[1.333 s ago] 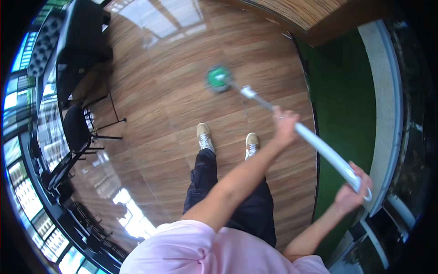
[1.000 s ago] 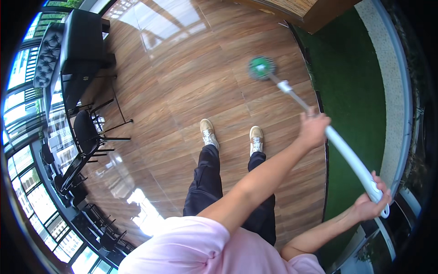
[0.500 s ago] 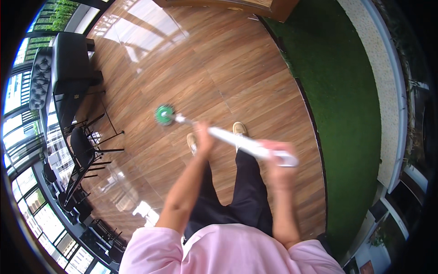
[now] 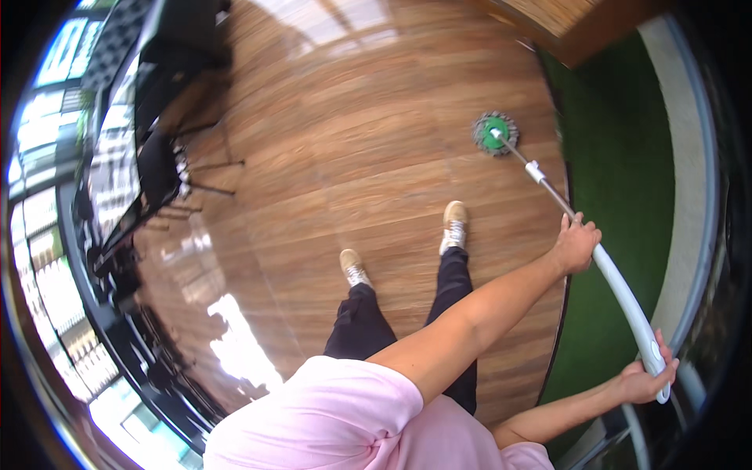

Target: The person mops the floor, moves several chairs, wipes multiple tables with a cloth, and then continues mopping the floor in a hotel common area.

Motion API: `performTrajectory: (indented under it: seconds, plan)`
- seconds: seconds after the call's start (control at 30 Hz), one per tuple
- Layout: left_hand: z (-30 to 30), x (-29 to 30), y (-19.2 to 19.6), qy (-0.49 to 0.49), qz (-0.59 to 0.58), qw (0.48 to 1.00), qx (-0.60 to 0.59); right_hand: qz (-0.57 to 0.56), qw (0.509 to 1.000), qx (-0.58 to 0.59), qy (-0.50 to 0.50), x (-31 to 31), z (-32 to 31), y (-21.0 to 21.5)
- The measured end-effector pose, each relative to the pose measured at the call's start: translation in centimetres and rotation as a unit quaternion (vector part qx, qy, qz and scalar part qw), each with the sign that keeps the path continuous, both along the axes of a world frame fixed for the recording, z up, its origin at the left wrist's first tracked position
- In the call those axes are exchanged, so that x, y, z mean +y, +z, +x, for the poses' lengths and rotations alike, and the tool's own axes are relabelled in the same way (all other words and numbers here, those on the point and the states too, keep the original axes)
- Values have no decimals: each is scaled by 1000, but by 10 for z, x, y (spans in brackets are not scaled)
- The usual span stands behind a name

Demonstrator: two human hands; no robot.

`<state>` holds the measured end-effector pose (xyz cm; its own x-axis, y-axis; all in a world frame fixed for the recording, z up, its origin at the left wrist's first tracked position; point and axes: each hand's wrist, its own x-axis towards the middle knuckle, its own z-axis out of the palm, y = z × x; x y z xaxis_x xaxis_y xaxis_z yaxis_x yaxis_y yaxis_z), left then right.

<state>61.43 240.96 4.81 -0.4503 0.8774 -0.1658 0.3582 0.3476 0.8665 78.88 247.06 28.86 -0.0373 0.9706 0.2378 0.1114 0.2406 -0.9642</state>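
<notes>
A mop [image 4: 619,283] with a long white and metal handle slants across my right side. Its round head [image 4: 495,133], green with a grey fringe, rests on the wood-look floor [image 4: 352,180] ahead of my right foot. Around the middle of the pole, where metal meets white, my left hand [image 4: 576,244] is closed, its arm stretched across my body. My right hand [image 4: 648,379] grips the white end of the handle, low at the right, above the green strip.
Green artificial turf [image 4: 619,188] runs along the right, bordered by a pale ledge [image 4: 664,102]. A wooden piece of furniture [image 4: 580,27] juts in at the far right. On the left stand a black chair [image 4: 160,168], a glossy table [image 4: 117,176] and a dark sofa [image 4: 184,35] by windows.
The mop head has swept from the left of my feet to the far right, near the turf. Both hands moved right with the handle, and my view has shifted and turned.
</notes>
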Motion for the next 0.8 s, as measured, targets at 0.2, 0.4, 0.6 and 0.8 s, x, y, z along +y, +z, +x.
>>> performTrajectory:
  seconds: [0.2, 0.4, 0.6, 0.8]
  plan:
    - [-113, -331, -40, 268, 12, 960, 79, -53, 956, 67, 281, -221, -172, -72]
    - [-170, -757, -109, 410, -89, 891, 175, -128, 811, 89, 565, -598, -266, -142]
    - [-146, -948, -138, 535, -262, 799, 84, -217, 742, -18, 633, -769, -249, -194]
    - [-83, -817, -53, 451, -85, 885, 73, -88, 876, 54, 471, -693, -207, -92]
